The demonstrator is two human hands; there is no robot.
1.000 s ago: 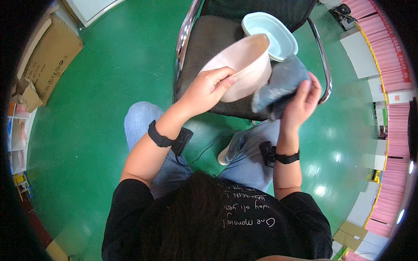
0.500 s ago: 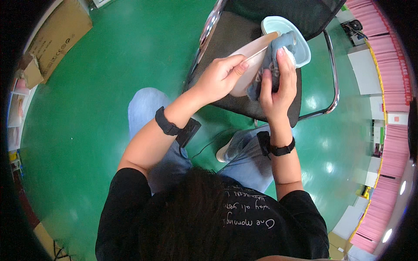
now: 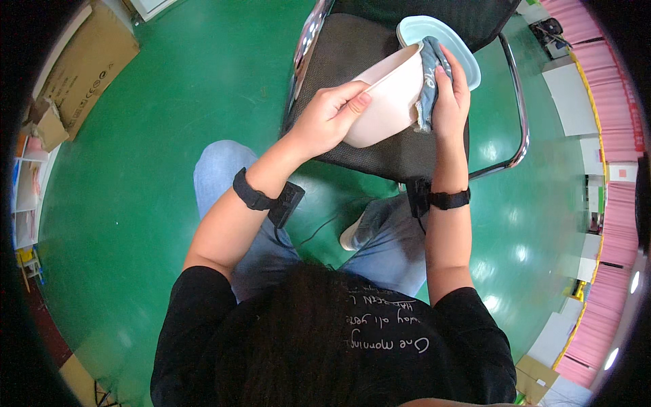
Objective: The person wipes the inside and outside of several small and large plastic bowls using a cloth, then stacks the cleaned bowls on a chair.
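Note:
A pale pink plastic basin (image 3: 390,102) is tilted on its side above the chair seat. My left hand (image 3: 331,117) grips its rim, thumb on the near side. In my right hand (image 3: 451,98) is a bunched blue-grey cloth (image 3: 430,81) with a light pattern, pressed against the basin's right end. Its fingers curl round the cloth. Just behind the cloth, a light blue basin (image 3: 444,39) stands on the chair, partly hidden by the pink basin and my right hand.
The black mesh chair (image 3: 336,57) has chrome armrests (image 3: 521,129) on both sides. My jean-clad legs (image 3: 234,173) are below my arms. A large cardboard box (image 3: 91,68) stands at the far left, and pink curtains (image 3: 618,237) line the right. A thin cable (image 3: 315,234) hangs between my legs.
The pink basin has turned so more of its outer wall shows. My right hand with the cloth has shifted slightly right, to the basin's end. My left hand keeps its grip.

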